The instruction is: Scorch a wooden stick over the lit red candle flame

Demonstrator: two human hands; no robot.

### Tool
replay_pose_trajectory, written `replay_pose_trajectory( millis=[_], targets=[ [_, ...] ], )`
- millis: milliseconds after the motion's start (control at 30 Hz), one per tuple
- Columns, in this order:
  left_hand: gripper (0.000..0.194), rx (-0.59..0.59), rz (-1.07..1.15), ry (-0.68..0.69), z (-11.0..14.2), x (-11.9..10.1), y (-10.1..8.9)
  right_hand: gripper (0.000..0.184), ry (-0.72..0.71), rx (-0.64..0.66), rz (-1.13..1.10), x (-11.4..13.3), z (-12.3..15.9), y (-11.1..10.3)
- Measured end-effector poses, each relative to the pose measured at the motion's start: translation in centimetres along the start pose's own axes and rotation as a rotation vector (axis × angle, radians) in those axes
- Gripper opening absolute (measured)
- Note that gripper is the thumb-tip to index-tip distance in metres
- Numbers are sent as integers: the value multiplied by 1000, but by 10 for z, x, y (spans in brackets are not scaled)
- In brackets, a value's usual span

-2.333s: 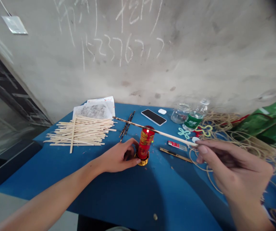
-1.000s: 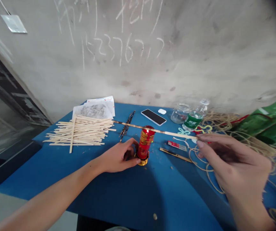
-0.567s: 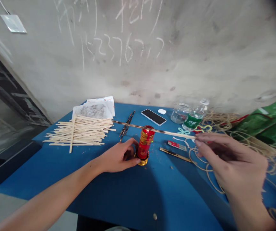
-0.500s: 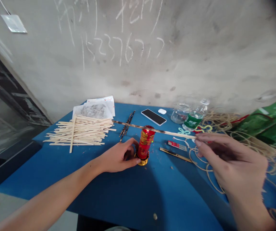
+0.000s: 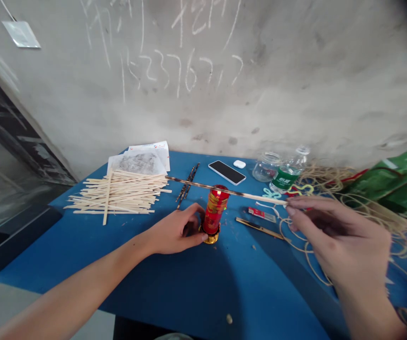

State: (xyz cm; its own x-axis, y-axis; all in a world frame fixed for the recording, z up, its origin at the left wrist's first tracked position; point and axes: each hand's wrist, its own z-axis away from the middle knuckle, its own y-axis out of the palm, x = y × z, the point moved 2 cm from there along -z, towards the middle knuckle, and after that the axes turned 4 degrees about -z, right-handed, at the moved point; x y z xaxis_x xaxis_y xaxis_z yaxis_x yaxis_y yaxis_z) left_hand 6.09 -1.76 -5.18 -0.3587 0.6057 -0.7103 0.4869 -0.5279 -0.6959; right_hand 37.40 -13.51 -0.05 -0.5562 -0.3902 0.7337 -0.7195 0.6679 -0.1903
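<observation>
My left hand (image 5: pixel 180 229) is closed around the gold base of a red candle (image 5: pixel 215 210), which stands upright on the blue table (image 5: pixel 175 288). Between thumb and fingertips, my right hand (image 5: pixel 341 236) pinches the pale end of a thin wooden stick (image 5: pixel 260 197). The stick lies level across the candle's top, its length to the left scorched dark in patches. Whether it touches the candle's top I cannot tell. Left of the candle is a pile of pale wooden sticks (image 5: pixel 121 193), with several darkened sticks (image 5: pixel 188 184) lying beyond my left hand.
Behind lie a phone (image 5: pixel 227 172) and a white earbud case (image 5: pixel 239 164). A clear jar (image 5: pixel 266 166) and a water bottle (image 5: pixel 288 172) stand to the right, near a lighter (image 5: pixel 262 214), a narrow knife-like tool (image 5: pixel 258 227), tangled cord (image 5: pixel 325 177) and large green bottles (image 5: pixel 394 182). Smudged paper (image 5: pixel 139 162) sits back left.
My right hand and the stick have shifted very slightly to the left. My left hand keeps its place at the candle's base.
</observation>
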Motion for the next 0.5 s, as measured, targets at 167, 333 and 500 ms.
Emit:
replay_pose_trajectory(
  millis=[167, 333, 500],
  targets=[
    [35, 6, -8, -3, 0, 1, 0, 12, 13, 14, 3, -1, 0, -1],
    [36, 5, -24, -4, 0, 1, 0, 12, 31, 26, 12, 0, -1, 0],
    [37, 17, -12, -12, 0, 2, 0, 15, 25, 42, 32, 2, -1, -1]
  ],
)
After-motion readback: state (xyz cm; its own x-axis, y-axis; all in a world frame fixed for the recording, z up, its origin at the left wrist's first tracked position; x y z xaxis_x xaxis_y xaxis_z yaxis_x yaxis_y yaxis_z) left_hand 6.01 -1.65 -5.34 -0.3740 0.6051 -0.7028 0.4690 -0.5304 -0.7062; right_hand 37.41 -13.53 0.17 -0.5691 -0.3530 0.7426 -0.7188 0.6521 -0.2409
